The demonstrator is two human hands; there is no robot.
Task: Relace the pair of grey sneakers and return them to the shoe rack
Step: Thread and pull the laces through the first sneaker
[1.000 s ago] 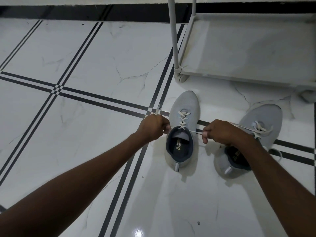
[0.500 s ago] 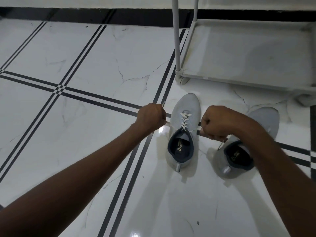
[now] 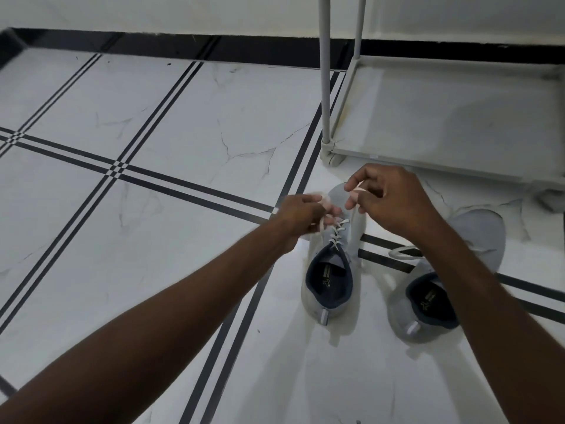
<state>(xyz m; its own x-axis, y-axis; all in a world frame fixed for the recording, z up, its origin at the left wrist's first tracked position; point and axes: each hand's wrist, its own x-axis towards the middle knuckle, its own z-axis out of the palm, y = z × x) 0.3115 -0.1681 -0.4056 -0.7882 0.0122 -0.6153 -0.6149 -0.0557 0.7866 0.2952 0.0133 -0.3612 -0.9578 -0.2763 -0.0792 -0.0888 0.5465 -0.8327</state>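
Tying now — left hand (image 3: 301, 217) and right hand (image 3: 388, 200) stopped pulling sideways, each pinching the lace (image 3: 336, 237) over the left sneaker (image 3: 330, 289), probably looping a bow.

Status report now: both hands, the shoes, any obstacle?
Left hand and right hand pinch lace over left sneaker. Right sneaker beside it on floor. Rack shelf unobstructed.

My hands, left (image 3: 301, 214) and right (image 3: 394, 200), meet mid-frame over the left sneaker (image 3: 331, 270); the other sneaker (image 3: 477, 237) lies right of it, the shoe rack (image 3: 458, 117) upper right.
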